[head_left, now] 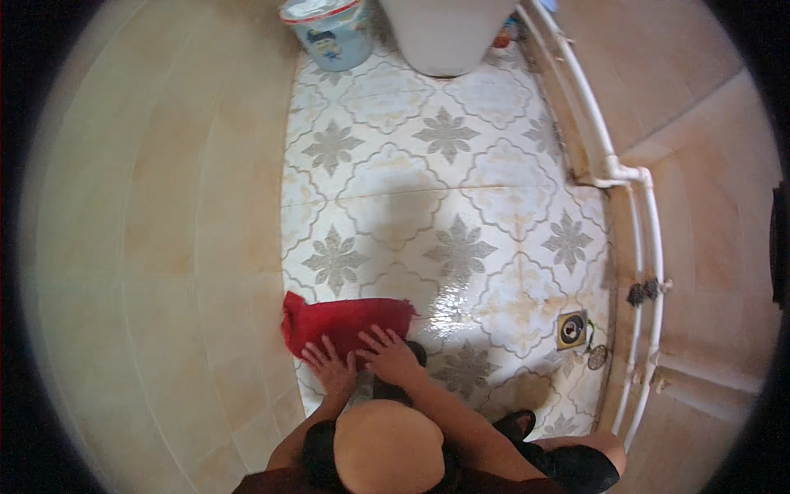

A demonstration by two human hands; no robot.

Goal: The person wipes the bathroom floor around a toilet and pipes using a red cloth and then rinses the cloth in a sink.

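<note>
A red cloth [350, 317] lies spread on the patterned tile floor, its left end bunched against the foot of the left wall. Flat on its near part rests my left hand [332, 368], fingers spread. Beside it, my right hand [390, 356] presses on the cloth's right part, also with the fingers stretched out. Neither hand grips the cloth. Wet floor [453, 309] shines just to the right of the cloth. My bent knee [388, 449] is below my hands, and a dark shoe shows partly behind my right hand.
A light blue bucket [339, 41] with a red rim stands at the far left, next to a toilet base [444, 37]. White pipes [650, 239] run along the right wall. A square floor drain [572, 330] is at the right, with a round grate [597, 356] beside it.
</note>
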